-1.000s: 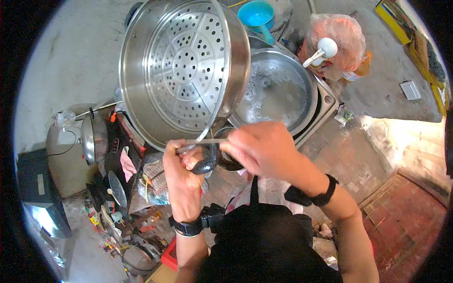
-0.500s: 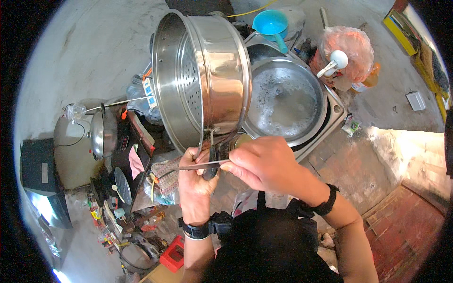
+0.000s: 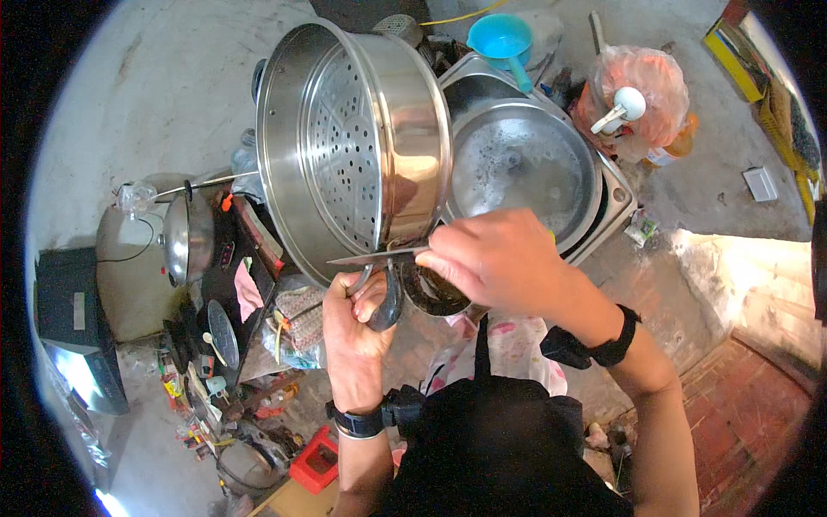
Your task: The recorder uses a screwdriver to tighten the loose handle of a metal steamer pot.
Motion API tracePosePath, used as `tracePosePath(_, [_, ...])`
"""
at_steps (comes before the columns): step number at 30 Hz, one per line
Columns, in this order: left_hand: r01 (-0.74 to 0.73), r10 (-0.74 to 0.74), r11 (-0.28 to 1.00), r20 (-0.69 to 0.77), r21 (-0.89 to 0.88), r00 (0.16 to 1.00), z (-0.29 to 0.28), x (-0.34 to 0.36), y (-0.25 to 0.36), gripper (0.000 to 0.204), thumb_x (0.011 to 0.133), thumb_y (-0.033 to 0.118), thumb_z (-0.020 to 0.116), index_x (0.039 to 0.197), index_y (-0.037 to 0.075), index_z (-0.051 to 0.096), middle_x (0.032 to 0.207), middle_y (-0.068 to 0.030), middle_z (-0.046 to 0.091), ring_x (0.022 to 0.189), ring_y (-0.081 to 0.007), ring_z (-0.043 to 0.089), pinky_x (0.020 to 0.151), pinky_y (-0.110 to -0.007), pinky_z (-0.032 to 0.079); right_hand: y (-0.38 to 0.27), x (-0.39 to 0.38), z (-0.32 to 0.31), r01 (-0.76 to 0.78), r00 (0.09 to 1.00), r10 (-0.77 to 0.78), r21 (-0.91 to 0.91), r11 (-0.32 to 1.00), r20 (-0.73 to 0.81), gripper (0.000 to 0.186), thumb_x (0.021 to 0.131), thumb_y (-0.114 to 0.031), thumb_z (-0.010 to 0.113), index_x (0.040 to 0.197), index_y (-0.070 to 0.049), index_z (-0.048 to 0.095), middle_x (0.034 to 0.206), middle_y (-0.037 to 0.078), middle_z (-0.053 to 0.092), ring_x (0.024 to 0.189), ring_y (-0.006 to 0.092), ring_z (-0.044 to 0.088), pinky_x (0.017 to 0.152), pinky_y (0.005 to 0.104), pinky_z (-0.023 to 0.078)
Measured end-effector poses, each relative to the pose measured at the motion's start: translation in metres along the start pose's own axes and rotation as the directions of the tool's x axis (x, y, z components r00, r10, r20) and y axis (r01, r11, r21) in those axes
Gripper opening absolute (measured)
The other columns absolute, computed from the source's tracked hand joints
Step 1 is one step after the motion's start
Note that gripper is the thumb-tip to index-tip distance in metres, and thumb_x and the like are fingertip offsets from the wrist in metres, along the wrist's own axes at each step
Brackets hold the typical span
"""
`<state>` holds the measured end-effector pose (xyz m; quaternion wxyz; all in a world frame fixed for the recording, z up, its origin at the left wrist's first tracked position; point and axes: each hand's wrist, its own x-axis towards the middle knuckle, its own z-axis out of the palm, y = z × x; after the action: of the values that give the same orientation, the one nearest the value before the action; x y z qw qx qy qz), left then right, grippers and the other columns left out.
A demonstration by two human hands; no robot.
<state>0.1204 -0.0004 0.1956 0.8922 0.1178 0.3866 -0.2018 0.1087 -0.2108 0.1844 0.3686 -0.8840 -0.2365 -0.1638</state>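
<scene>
A stainless-steel steamer pot (image 3: 405, 129) is tipped on its side, its perforated base (image 3: 345, 155) facing left. My left hand (image 3: 353, 345) is closed around the steamer's dark curved handle (image 3: 389, 297), near its lower rim. A thin, flat metal blade (image 3: 370, 258), like a knife's, sticks out leftward from my right hand (image 3: 500, 258). That hand pinches its right end, and the blade crosses the handle where it joins the pot; whether it touches there I cannot tell. Below my right hand is a dark round opening (image 3: 431, 289), partly hidden.
A wide steel pan (image 3: 594, 194) of cloudy water sits on a stove (image 3: 616, 200) at right, behind my right hand. Beyond it are a blue ladle (image 3: 500, 39) and a pink plastic bag (image 3: 659, 77). A lidded pan (image 3: 185, 237) and a cluttered dark table (image 3: 258, 332) lie left.
My right hand and the blade have moved upward. The steamer has turned so more of its perforated base shows, and the handle stands out more clearly. My left hand keeps its grip.
</scene>
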Motion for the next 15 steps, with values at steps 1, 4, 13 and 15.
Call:
tracePosePath(1, [-0.024, 0.024, 1.000, -0.009, 0.009, 1.000, 0.002, -0.002, -0.001, 0.022, 0.086, 0.011, 0.043, 0.065, 0.007, 0.039, 0.053, 0.0008, 0.036, 0.037, -0.0070, 0.031, 0.031, -0.018, 0.030, 0.002, 0.000, 0.000, -0.002, 1.000, 0.002, -0.028, 1.000, -0.011, 0.023, 0.077, -0.030, 0.066, 0.069, -0.013, 0.054, 0.057, 0.003, 0.050, 0.047, 0.0223, 0.052, 0.042, 0.0345, 0.039])
tracePosePath(4, [0.007, -0.007, 1.000, -0.001, -0.024, 1.000, 0.001, -0.003, 0.001, 0.021, 0.085, 0.011, 0.045, 0.065, 0.008, 0.039, 0.053, 0.0006, 0.036, 0.037, -0.0074, 0.030, 0.032, -0.018, 0.029, -0.011, -0.003, -0.009, 0.033, 0.999, -0.034, -0.020, 0.999, -0.037, 0.023, 0.078, -0.029, 0.065, 0.067, -0.013, 0.053, 0.056, 0.003, 0.049, 0.047, 0.0216, 0.052, 0.041, 0.0341, 0.039])
tracePosePath(13, [-0.030, 0.029, 0.999, 0.046, 0.030, 0.999, -0.002, -0.003, 0.004, 0.017, 0.081, 0.004, 0.044, 0.066, 0.006, 0.035, 0.054, 0.0001, 0.030, 0.040, -0.0069, 0.030, 0.033, -0.018, 0.025, -0.001, 0.003, 0.000, 0.054, 0.997, -0.055, -0.012, 0.998, -0.046, 0.028, 0.084, -0.034, 0.057, 0.068, -0.011, 0.050, 0.053, 0.005, 0.053, 0.046, 0.0250, 0.057, 0.039, 0.0376, 0.043])
tracePosePath(15, [-0.102, 0.105, 0.994, -0.055, 0.048, 0.993, 0.006, -0.006, -0.004, 0.019, 0.081, 0.005, 0.044, 0.064, 0.006, 0.036, 0.053, -0.0003, 0.033, 0.039, -0.0069, 0.031, 0.033, -0.018, 0.025, -0.012, 0.000, -0.011, 0.012, 1.000, -0.012, 0.009, 1.000, -0.013, 0.024, 0.079, -0.031, 0.065, 0.069, -0.012, 0.053, 0.055, 0.003, 0.049, 0.045, 0.0225, 0.051, 0.041, 0.0342, 0.039])
